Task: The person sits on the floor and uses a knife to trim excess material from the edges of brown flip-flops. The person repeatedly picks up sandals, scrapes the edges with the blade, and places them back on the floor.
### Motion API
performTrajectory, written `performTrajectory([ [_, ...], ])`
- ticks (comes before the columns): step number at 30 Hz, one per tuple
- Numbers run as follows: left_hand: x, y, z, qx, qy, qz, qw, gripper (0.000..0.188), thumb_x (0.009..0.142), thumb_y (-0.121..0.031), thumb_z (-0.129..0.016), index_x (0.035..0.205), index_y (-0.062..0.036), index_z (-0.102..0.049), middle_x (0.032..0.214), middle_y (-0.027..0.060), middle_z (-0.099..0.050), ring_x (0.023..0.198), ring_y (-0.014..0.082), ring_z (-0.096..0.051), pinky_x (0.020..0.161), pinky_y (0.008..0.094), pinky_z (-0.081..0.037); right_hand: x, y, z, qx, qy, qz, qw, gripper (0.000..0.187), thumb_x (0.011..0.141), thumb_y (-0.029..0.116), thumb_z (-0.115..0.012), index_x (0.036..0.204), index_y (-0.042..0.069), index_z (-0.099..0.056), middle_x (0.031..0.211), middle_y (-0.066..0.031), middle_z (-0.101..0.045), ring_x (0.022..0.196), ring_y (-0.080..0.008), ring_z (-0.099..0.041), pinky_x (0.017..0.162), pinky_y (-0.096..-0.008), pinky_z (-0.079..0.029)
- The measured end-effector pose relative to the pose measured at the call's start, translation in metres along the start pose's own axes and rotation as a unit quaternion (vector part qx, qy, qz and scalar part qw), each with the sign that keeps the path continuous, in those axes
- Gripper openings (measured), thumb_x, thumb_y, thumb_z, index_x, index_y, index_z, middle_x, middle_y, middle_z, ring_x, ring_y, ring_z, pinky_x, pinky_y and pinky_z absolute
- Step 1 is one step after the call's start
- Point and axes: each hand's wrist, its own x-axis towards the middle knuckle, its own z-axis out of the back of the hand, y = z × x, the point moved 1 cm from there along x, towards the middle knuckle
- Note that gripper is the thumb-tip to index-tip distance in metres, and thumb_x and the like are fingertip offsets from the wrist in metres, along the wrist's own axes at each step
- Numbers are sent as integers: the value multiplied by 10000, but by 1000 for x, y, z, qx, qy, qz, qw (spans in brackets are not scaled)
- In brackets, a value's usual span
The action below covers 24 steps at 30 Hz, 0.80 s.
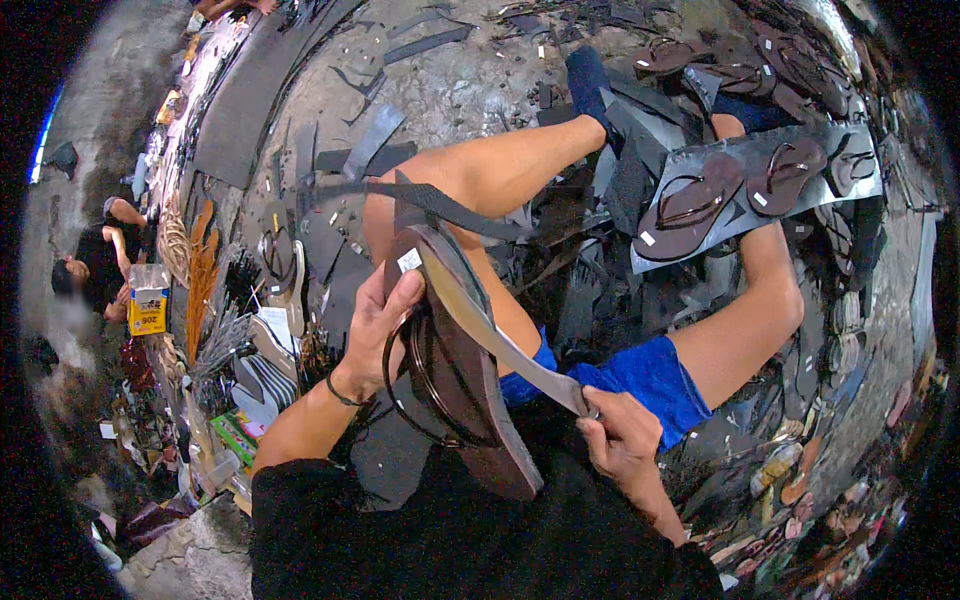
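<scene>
My left hand (374, 325) is closed around the edge of a dark brown flip-flop (450, 375) with a shiny brown strap and a small white sticker near its upper end. The flip-flop is tilted in front of my chest. My right hand (625, 437), fingers curled, grips the lower end of a long, curved, blade-like strip (525, 362), yellowish at the top and grey lower down. It runs along the flip-flop's right edge; whether it is a knife or a cut strip I cannot tell. A dark textured rubber strip (440, 207) crosses just above the flip-flop's upper end.
Brown flip-flops (690, 205) rest on a grey sheet (655, 255) over my right leg, with more flip-flops (675, 55) beyond. Dark rubber scraps (375, 140) litter the floor. To the left are a yellow box (149, 300), striped soles (265, 385) and another person (95, 255).
</scene>
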Motion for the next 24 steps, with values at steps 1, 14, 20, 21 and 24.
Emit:
performTrajectory([
  [1,-1,-1,2,5,15,4,1000,367,960,-218,-551,1243,9,-495,1109,42,-605,1023,117,-564,921,284,-442,7,3,0,2,2,4,1000,335,759,121,-745,1066,17,-658,893,-126,-681,641,-237,-626,573,-320,-510],
  [14,7,-2,-11,60,58,-5,996,380,934,-186,-591,1239,12,-483,1122,62,-593,1025,146,-572,919,304,-448,95,33,5,-16,-4,69,997,297,817,168,-709,1057,0,-660,820,-134,-671,623,-221,-629,552,-283,-491],
  [20,5,-4,-7,81,62,11,995,433,905,-241,-633,1222,21,-498,1135,70,-593,1047,140,-554,918,295,-433,82,26,16,17,34,42,998,291,809,135,-705,1066,9,-657,752,-123,-644,596,-213,-615,545,-291,-479],
  [21,5,-3,-9,85,69,-4,994,436,904,-242,-634,1222,23,-498,1134,70,-594,1045,140,-553,918,295,-431,81,24,17,-2,36,41,999,291,810,132,-703,1068,8,-656,749,-123,-643,590,-212,-611,542,-291,-477],
  [24,4,-9,-15,98,97,4,990,433,905,-235,-630,1225,24,-495,1133,69,-595,1039,142,-554,917,296,-429,89,21,17,-18,6,63,998,291,812,125,-702,1073,6,-651,713,-114,-621,541,-193,-570,515,-290,-456],
])
